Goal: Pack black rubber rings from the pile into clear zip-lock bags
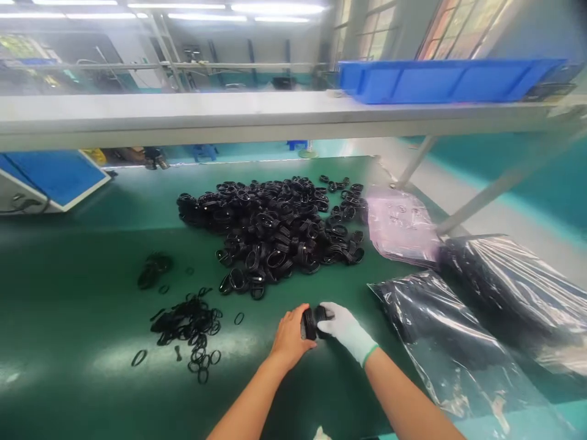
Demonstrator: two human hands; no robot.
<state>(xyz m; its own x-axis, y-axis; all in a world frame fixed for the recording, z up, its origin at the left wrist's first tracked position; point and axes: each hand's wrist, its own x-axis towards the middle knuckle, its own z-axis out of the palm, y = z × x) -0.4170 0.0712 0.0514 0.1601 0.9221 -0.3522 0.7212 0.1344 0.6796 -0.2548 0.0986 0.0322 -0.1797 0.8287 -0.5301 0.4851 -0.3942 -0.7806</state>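
My left hand [290, 336], bare, is closed around a black coiled bundle [309, 324] just above the green tabletop. Close beside it, my right hand [345, 330], in a white glove with a green cuff, grips a second black coil [321, 315]. Whether the two coils are joined cannot be made out. Beyond my hands lies a large heap of similar black coils [275, 229], looking like bundled cable. Loose thin black bands [188, 321] are scattered to the left of my hands, with a single band [239, 318] nearer to them.
Clear plastic bags of black items [440, 318] lie at the right, with pink plastic bags [401, 226] behind them. A small dark clump [155, 269] sits on the left. A white shelf [183, 116] crosses above the table, carrying a blue bin [440, 82].
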